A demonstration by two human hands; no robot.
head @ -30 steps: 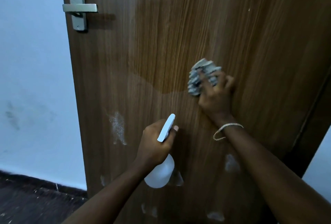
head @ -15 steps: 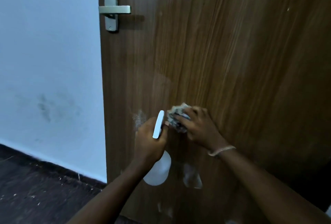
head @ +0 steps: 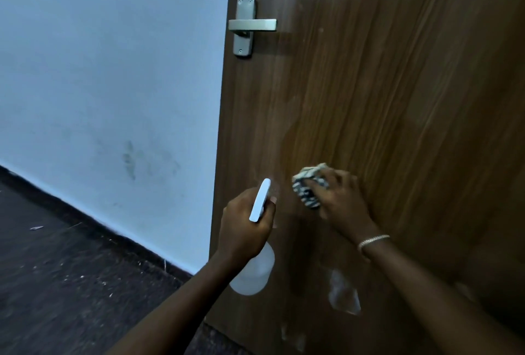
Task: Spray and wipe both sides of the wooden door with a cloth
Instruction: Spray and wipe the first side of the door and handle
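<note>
The brown wooden door (head: 383, 93) fills the right half of the view, with a metal lever handle (head: 250, 25) near its left edge. My right hand (head: 339, 202) presses a bunched patterned cloth (head: 308, 187) against the door's lower part. My left hand (head: 245, 224) grips a white spray bottle (head: 260, 269) by the neck, its white nozzle head pointing up towards the door, close to the left of the cloth. White smears (head: 342, 293) mark the door below my hands.
A pale blue wall (head: 113, 85) with dark scuffs stands left of the door's free edge. A black skirting strip runs along its base above a dark speckled floor (head: 56, 283). A bracelet (head: 372, 241) circles my right wrist.
My right hand has carried the cloth down and left across the door, ending beside the spray bottle. The view has swung left, showing more wall. My left hand keeps holding the bottle.
</note>
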